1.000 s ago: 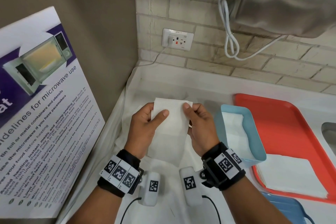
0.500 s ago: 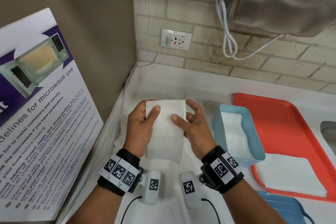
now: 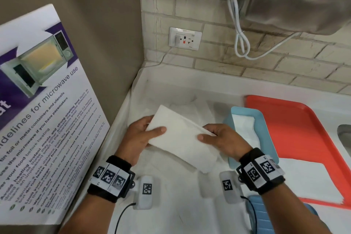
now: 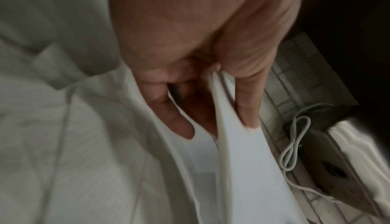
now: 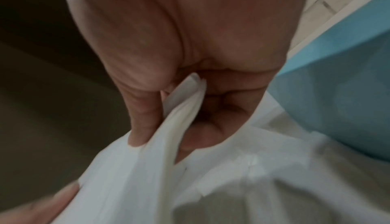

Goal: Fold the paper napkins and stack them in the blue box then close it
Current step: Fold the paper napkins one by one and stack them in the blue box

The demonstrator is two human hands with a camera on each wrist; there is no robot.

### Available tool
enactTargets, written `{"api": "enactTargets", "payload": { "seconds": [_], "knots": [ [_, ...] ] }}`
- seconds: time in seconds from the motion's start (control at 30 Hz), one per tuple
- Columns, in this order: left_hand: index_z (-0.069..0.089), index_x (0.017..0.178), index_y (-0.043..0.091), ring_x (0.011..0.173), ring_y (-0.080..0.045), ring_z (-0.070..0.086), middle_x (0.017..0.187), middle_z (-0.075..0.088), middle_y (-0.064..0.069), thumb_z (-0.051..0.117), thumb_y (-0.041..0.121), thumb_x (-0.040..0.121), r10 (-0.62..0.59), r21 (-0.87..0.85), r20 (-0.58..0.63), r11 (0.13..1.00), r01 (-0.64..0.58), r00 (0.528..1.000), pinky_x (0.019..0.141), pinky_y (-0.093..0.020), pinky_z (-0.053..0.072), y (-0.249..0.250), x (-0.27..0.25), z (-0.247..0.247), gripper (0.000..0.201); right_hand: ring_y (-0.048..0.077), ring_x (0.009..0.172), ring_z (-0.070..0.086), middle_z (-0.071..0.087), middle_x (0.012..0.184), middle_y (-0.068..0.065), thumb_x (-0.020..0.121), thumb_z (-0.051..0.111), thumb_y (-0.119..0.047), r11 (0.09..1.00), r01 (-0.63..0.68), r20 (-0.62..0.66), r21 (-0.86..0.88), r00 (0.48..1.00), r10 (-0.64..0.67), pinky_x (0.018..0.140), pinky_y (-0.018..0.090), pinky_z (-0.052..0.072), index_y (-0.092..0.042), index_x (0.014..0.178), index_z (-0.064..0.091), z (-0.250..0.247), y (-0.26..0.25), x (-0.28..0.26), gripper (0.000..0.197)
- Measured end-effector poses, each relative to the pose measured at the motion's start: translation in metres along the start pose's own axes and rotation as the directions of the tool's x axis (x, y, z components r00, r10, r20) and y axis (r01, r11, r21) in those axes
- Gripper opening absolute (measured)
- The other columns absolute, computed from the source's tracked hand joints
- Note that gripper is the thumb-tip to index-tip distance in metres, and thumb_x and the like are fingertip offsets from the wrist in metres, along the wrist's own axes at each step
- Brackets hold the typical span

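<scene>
A folded white napkin (image 3: pixel 180 137) is held in the air, tilted, above the white counter (image 3: pixel 171 205). My left hand (image 3: pixel 144 137) pinches its left end, thumb on top and fingers beneath, as the left wrist view shows at the napkin (image 4: pixel 242 152). My right hand (image 3: pixel 220 138) pinches the right end between thumb and fingers, with the napkin (image 5: pixel 147 169) folded between them. The light blue box (image 3: pixel 267 138) stands open just right of my right hand, with folded napkins (image 3: pixel 245 125) inside. Its blue lid (image 3: pixel 266 214) lies near my right forearm.
A red tray (image 3: pixel 303 129) sits right of the box with a stack of unfolded napkins (image 3: pixel 307 180) on its near end. A microwave poster (image 3: pixel 38 119) leans at the left. A socket (image 3: pixel 185 38) and white cable (image 3: pixel 241 40) are on the brick wall.
The napkin has turned from hanging upright to lying crosswise and tilted between my hands. Both hands have spread apart to its two ends, the right one moving toward the box.
</scene>
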State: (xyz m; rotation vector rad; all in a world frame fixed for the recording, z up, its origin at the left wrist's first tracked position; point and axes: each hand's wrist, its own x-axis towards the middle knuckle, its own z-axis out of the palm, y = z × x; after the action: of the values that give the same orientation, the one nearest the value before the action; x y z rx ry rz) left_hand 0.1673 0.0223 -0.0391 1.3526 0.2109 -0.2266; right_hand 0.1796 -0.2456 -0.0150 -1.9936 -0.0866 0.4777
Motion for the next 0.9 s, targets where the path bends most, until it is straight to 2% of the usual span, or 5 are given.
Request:
{"api": "enactTargets", "payload": {
  "seconds": [0.2, 0.4, 0.53, 0.7, 0.9],
  "knots": [
    [0.069, 0.118, 0.008, 0.101, -0.021, 0.074, 0.11, 0.078, -0.005, 0.079, 0.0, 0.085, 0.061, 0.098, 0.121, 0.993, -0.073, 0.991, 0.076, -0.025, 0.058, -0.015, -0.005, -0.007, 0.036, 0.011, 0.074, 0.065, 0.073, 0.083, -0.001, 0.088, 0.077, -0.03, 0.982, 0.108, -0.11, -0.155, 0.986, -0.126, 0.074, 0.03, 0.048, -0.024, 0.083, 0.074, -0.011, -0.003, -0.011, 0.008],
    [0.077, 0.087, 0.022, 0.07, -0.021, 0.054, 0.077, 0.065, -0.004, 0.086, 0.03, 0.074, 0.203, 0.262, 0.069, 0.941, -0.214, 0.977, 0.062, -0.034, 0.046, -0.021, 0.0, -0.008, 0.017, 0.016, 0.089, 0.067, 0.075, 0.089, -0.008, 0.09, 0.073, -0.037, 0.977, 0.129, -0.068, -0.169, 0.987, -0.143, 0.087, 0.034, 0.05, -0.027, 0.088, 0.077, -0.003, -0.002, -0.014, 0.011],
    [0.078, 0.099, 0.018, 0.078, -0.013, 0.063, 0.089, 0.075, -0.004, 0.083, 0.008, 0.085, 0.238, 0.239, 0.084, 0.938, -0.251, 0.968, 0.071, -0.029, 0.05, -0.014, 0.001, -0.006, 0.018, 0.002, 0.089, 0.068, 0.076, 0.091, -0.016, 0.091, 0.071, -0.037, 0.975, 0.149, -0.07, -0.166, 0.984, -0.163, 0.086, 0.023, 0.049, -0.029, 0.091, 0.079, -0.004, -0.002, -0.015, 0.011],
    [0.079, 0.088, 0.022, 0.074, -0.007, 0.065, 0.086, 0.076, 0.004, 0.078, 0.007, 0.089, 0.295, 0.338, 0.106, 0.887, -0.314, 0.95, 0.071, -0.017, 0.049, -0.01, 0.001, -0.005, 0.015, 0.004, 0.088, 0.069, 0.076, 0.09, -0.017, 0.089, 0.075, -0.034, 0.964, 0.164, -0.044, -0.21, 0.983, -0.177, 0.085, 0.025, 0.051, -0.03, 0.092, 0.079, -0.006, 0.0, -0.014, 0.007],
    [0.075, 0.095, 0.035, 0.091, -0.001, 0.068, 0.096, 0.076, 0.015, 0.085, 0.019, 0.084, 0.221, 0.526, 0.189, 0.8, -0.288, 0.957, 0.081, -0.014, 0.049, -0.016, -0.005, -0.008, 0.022, 0.011, 0.075, 0.054, 0.06, 0.078, -0.016, 0.091, 0.069, -0.036, 0.705, 0.122, 0.04, -0.699, 0.99, -0.132, 0.067, 0.029, 0.039, -0.033, 0.105, 0.068, 0.006, 0.009, -0.013, 0.015]
  ]
}}
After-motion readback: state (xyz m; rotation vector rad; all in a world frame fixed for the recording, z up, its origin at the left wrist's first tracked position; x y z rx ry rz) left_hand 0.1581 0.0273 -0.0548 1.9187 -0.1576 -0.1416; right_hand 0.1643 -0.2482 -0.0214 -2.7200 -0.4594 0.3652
